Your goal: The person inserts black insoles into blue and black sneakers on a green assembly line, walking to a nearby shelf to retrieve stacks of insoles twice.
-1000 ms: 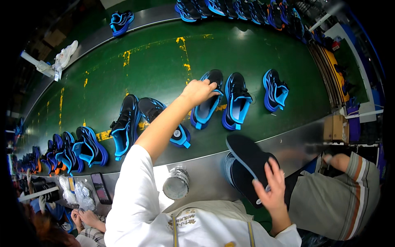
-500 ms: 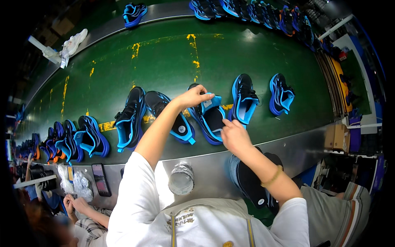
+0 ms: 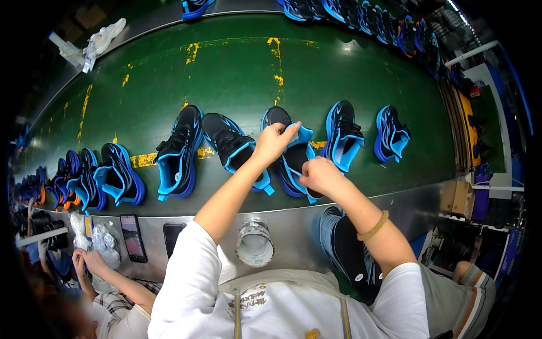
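Note:
A black and blue sneaker (image 3: 296, 159) lies on the green belt in front of me, toe pointing away. My left hand (image 3: 276, 142) is closed in a pinch on its bright blue-lined tongue, drawing it up from the opening. My right hand (image 3: 323, 176) has its fingers closed at the heel end of the opening. A thin pale line shows by those fingertips; I cannot make out what they hold. Left of this shoe lies another sneaker (image 3: 228, 141), partly behind my left forearm. To the right is a sneaker (image 3: 342, 135) with pale material inside.
On the metal ledge stand a clear container (image 3: 255, 243) with whitish contents and a phone (image 3: 133, 238). Black insole-like pieces (image 3: 355, 248) sit below my right forearm. Several sneakers (image 3: 121, 175) line the belt at left. A co-worker's hands (image 3: 89, 263) are at lower left.
My left hand has tilted the tongue slightly to the right. My right hand has shifted a little across the heel opening. The whole view has also moved slightly.

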Motion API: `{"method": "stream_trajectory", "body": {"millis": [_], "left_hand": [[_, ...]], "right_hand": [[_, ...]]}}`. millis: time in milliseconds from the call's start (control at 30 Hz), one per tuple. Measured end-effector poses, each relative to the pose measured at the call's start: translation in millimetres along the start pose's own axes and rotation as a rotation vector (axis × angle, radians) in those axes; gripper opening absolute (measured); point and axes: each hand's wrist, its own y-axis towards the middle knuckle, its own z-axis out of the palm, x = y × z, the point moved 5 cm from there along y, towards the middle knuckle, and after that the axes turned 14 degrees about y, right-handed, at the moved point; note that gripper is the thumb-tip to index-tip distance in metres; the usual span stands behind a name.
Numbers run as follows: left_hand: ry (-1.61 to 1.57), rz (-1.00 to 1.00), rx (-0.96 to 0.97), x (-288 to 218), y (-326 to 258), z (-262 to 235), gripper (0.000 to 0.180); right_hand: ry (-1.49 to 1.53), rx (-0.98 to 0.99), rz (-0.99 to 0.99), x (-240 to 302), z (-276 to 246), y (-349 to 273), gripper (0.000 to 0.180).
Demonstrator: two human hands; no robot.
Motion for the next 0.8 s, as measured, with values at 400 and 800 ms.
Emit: {"method": "stream_trajectory", "body": {"millis": [400,800], "left_hand": [[0.063,0.016,0.083,7,3,1,0.054],[0.075,-0.007,0.068,14,8,11,0.047]], "right_hand": [[-0.309,-0.028,-0.152,-11,49,40,0.02],[-0.608,0.26,-0.15,-12,56,52,0.027]]}}
